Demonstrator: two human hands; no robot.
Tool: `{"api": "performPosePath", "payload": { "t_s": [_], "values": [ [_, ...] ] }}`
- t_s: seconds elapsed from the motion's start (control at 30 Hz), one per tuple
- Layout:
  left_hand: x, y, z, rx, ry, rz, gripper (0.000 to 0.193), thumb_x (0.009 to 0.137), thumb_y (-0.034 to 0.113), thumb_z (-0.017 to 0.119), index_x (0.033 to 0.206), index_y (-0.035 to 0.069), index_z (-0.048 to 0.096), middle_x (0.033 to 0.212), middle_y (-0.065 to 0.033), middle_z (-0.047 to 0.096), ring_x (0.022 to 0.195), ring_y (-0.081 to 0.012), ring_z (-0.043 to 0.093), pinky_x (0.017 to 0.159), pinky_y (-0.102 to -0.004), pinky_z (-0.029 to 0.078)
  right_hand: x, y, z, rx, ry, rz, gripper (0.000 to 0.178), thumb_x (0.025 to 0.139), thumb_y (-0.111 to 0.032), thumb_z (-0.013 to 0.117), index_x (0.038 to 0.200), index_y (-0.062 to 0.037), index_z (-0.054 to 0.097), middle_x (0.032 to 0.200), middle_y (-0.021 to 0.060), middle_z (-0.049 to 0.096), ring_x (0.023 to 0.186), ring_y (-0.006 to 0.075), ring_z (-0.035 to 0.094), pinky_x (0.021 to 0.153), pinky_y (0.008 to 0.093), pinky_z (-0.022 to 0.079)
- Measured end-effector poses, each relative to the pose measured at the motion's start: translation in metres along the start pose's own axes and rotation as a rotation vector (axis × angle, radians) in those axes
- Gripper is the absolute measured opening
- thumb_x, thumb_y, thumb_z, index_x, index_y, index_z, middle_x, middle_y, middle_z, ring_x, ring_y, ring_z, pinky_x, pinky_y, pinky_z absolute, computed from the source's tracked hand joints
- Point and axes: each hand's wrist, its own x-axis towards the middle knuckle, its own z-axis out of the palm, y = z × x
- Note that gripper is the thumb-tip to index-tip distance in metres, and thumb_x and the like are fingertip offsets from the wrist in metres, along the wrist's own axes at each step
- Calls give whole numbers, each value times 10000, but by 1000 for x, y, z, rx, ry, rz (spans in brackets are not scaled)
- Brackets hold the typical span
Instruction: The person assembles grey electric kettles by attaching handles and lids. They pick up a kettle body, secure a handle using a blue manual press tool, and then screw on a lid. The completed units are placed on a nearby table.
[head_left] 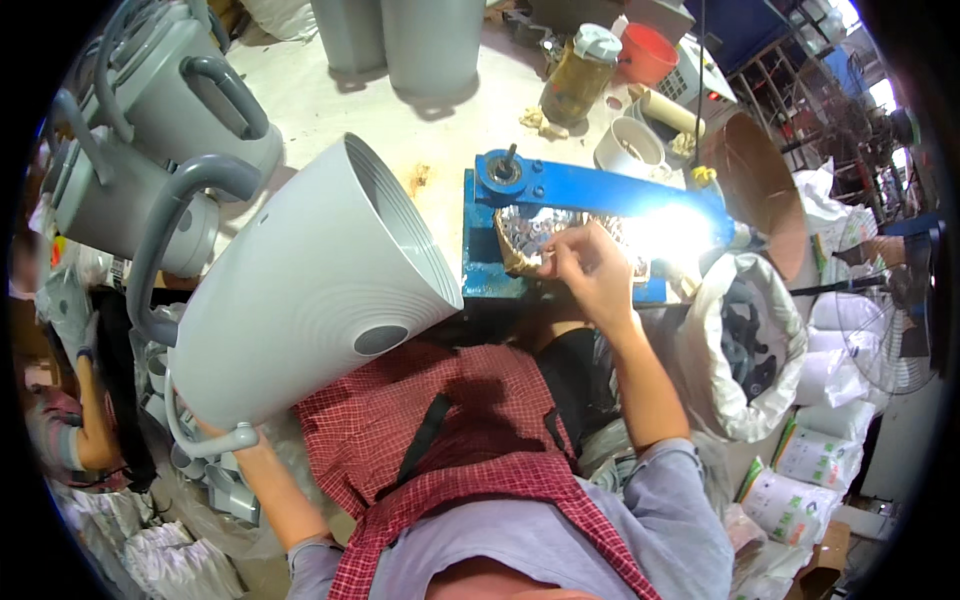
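A large light grey plastic bucket (290, 290) lies tilted across my lap, its ribbed open mouth toward the upper right. It has a thick dark grey curved handle (150, 250), a dark oval disc (381, 340) on its side, and a thin grey bail at its lower end. My left hand (252, 458) holds the bucket's lower end from below; its fingers are hidden behind it. My right hand (588, 262) is closed in a pinch over a small cardboard box (512, 250) of tiny metal parts; what the fingertips hold is too small to make out.
A blue metal arm (600, 185) spans above the box, beside a glaring lamp (672, 235). Similar grey buckets (150, 100) crowd the left. Behind stand a jar (580, 75) and a white cup (630, 148). A white sack (745, 350) of dark grey parts is at right.
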Motion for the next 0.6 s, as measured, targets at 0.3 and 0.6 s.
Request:
{"api": "performPosePath", "payload": {
  "t_s": [0.3,0.6],
  "values": [
    [-2,-7,-2,-24,11,-47,451,994,399,423,1189,13,551,1145,-111,596,989,-203,598,866,-345,485,78,-62,25,-93,13,-415,99,855,-58,654,926,8,670,820,59,621,616,114,597,608,217,475],
    [0,-12,1,30,6,-15,470,1001,406,399,1230,16,529,1191,-115,579,1023,-214,587,894,-358,478,86,-57,31,-3,-28,-222,177,782,-138,762,785,1,653,719,40,676,641,52,590,601,198,465]
  ]
}}
